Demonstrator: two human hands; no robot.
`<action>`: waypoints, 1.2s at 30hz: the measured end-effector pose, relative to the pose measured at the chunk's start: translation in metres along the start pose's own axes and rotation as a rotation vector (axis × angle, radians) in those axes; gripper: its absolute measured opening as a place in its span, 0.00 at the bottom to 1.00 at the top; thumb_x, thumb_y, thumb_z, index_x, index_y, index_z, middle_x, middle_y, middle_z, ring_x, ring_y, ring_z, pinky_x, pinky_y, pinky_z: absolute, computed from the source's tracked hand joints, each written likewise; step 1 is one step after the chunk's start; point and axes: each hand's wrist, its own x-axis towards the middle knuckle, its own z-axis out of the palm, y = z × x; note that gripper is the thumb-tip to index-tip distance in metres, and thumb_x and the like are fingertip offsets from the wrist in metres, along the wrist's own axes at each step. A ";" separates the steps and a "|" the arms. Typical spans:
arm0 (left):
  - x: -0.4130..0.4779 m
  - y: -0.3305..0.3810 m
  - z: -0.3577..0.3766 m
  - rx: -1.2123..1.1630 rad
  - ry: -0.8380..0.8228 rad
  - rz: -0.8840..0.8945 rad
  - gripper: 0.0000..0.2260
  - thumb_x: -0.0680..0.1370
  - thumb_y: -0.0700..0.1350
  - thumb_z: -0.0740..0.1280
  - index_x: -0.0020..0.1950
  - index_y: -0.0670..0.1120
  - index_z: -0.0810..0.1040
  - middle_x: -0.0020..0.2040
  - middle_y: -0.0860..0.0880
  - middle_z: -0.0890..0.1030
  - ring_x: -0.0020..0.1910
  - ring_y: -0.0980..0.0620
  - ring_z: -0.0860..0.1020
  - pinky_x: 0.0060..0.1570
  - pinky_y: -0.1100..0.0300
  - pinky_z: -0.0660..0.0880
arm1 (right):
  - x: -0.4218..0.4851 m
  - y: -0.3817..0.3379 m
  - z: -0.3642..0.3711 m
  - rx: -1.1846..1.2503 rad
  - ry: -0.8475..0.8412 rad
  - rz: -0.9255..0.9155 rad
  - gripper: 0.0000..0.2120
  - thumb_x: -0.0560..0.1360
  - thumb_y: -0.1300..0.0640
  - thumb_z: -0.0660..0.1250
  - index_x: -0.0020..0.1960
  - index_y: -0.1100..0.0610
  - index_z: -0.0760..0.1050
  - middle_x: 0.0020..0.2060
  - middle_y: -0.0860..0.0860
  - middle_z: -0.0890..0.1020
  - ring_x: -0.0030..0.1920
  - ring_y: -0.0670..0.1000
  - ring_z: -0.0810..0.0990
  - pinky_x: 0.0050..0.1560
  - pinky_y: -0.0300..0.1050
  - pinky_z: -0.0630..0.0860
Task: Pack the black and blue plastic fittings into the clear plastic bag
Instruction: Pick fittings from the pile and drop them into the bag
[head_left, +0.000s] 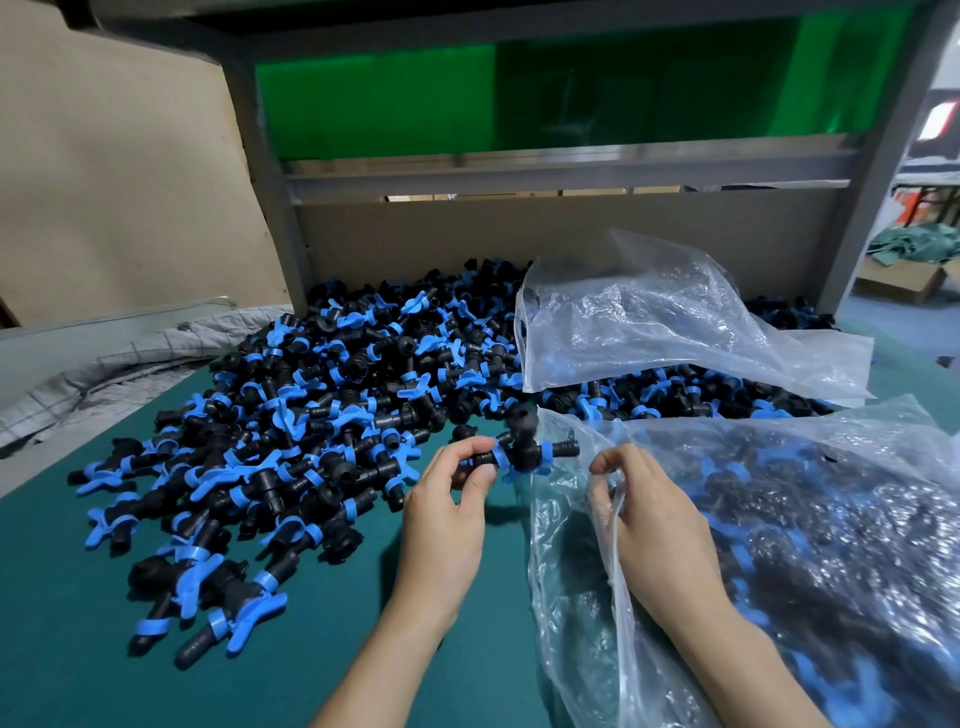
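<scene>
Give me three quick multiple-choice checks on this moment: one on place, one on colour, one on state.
1. Where does the loose pile of fittings lie?
A. left of the hands
B. inside a box
C. on the floor

2. What colour is the table mat?
A. red
B. teal green
C. white

3. What is the left hand doing?
A. resting flat
B. holding fittings
C. gripping scissors

Answers:
1. A, the heap spreads over the mat to the left.
2. B, bare mat shows teal green.
3. B, its fingers pinch black and blue fittings near the mouth of the clear bag, which the right hand holds.
</scene>
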 end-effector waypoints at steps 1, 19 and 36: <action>0.000 -0.001 0.000 -0.019 0.016 -0.014 0.10 0.80 0.43 0.67 0.52 0.59 0.80 0.48 0.62 0.83 0.49 0.61 0.80 0.48 0.71 0.73 | 0.001 0.000 0.001 0.003 0.001 0.005 0.03 0.80 0.47 0.59 0.49 0.41 0.65 0.43 0.41 0.76 0.37 0.49 0.76 0.37 0.48 0.70; -0.001 0.009 -0.001 -0.147 0.027 -0.252 0.22 0.82 0.58 0.57 0.37 0.44 0.75 0.29 0.53 0.76 0.27 0.55 0.71 0.27 0.63 0.68 | 0.001 -0.006 -0.005 0.208 0.063 0.051 0.04 0.80 0.47 0.58 0.47 0.41 0.67 0.45 0.33 0.75 0.42 0.39 0.76 0.35 0.44 0.72; -0.006 0.012 0.005 -0.008 -0.015 -0.202 0.26 0.80 0.61 0.59 0.32 0.42 0.74 0.24 0.52 0.73 0.24 0.53 0.68 0.28 0.59 0.65 | 0.009 -0.020 -0.017 0.270 0.147 0.018 0.01 0.78 0.46 0.59 0.49 0.41 0.68 0.38 0.41 0.79 0.34 0.45 0.77 0.37 0.53 0.77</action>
